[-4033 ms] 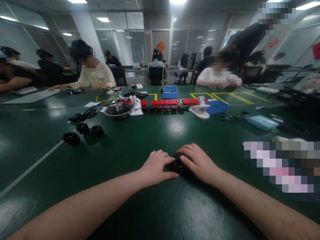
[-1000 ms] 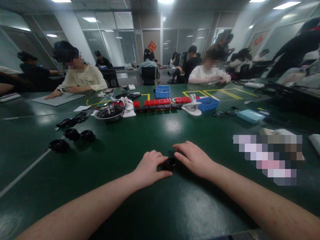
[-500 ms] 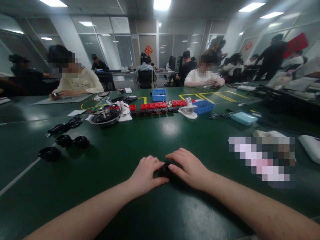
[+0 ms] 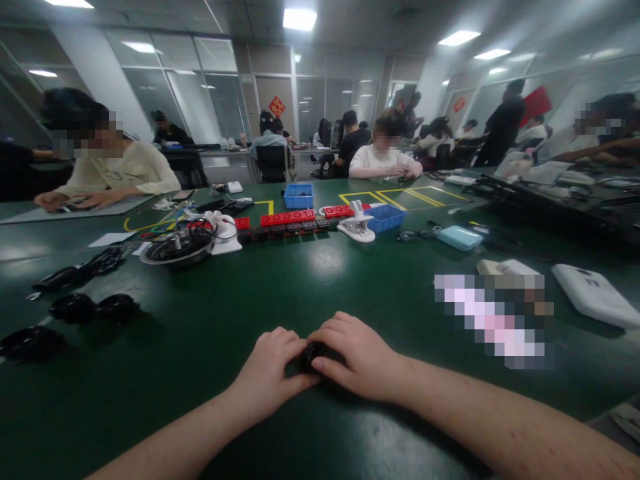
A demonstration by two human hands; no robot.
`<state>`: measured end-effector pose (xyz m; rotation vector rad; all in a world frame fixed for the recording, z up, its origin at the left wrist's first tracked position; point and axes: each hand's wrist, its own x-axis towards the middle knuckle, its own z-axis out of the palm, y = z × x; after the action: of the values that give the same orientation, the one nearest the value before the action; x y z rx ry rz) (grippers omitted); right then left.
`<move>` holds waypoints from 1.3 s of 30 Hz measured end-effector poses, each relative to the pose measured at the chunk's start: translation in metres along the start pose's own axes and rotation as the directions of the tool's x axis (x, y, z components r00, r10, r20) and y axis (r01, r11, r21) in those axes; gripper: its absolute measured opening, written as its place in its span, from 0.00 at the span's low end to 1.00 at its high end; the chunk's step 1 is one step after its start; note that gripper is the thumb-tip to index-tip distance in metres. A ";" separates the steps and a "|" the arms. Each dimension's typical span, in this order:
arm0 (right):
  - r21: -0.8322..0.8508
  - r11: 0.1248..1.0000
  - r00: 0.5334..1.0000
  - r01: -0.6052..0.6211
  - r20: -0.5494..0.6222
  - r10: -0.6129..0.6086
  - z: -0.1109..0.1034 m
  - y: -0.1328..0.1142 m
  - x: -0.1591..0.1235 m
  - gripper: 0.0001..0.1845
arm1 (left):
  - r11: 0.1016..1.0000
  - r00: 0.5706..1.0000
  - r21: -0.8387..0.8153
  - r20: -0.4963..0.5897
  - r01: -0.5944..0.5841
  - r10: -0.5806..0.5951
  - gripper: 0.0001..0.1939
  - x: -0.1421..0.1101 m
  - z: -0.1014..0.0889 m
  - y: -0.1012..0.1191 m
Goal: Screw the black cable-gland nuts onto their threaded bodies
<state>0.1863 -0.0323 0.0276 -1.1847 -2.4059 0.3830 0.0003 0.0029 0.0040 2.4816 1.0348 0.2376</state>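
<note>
A small black round part [image 4: 306, 355] rests on the dark green table [image 4: 320, 287] right in front of me. My left hand [image 4: 267, 377] curls round its left side with fingers bent. From the right, my right hand [image 4: 353, 357] covers it, fingers wrapped over the top. Only a sliver of the part shows between the two hands. Both forearms lie low over the near table.
Three black round parts [image 4: 75, 310] lie at the left, beside a metal bowl [image 4: 175, 250] with cables. Farther back are red blocks [image 4: 287, 219], blue bins [image 4: 383, 217], a white clip [image 4: 356, 228], a light blue case [image 4: 460, 238] and a white device [image 4: 593, 293]. Other people sit around the table.
Both hands have drawn closer together over the black part, which was more exposed a second ago. My view has swung to the right, so everything on the table sits further left.
</note>
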 end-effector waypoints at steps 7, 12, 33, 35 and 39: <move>0.006 1.000 0.998 0.021 -0.067 -0.020 0.003 -0.001 -0.004 0.18 | 1.000 1.000 -0.014 -0.023 -0.021 0.021 0.12 0.000 0.002 0.000; -0.018 0.999 0.999 0.027 -0.027 -0.027 0.003 -0.003 -0.004 0.15 | 1.000 0.999 0.009 -0.030 -0.016 0.016 0.13 0.001 0.005 -0.003; -0.035 0.998 0.995 0.048 -0.086 -0.051 0.002 -0.013 -0.004 0.14 | 0.999 0.995 0.004 -0.082 -0.054 0.054 0.12 0.000 0.007 -0.005; -0.036 0.998 0.995 0.044 -0.087 -0.047 0.002 -0.013 -0.004 0.14 | 0.999 0.995 0.009 -0.086 -0.053 0.054 0.12 0.000 0.007 -0.005; -0.041 0.998 0.996 0.037 -0.085 -0.040 0.003 -0.013 -0.005 0.13 | 0.998 0.994 0.019 -0.087 -0.058 0.060 0.13 0.000 0.007 -0.005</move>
<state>0.1790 -0.0438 0.0292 -1.1458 -2.3683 0.2680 -0.0005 0.0032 -0.0047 2.5389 1.0027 0.3599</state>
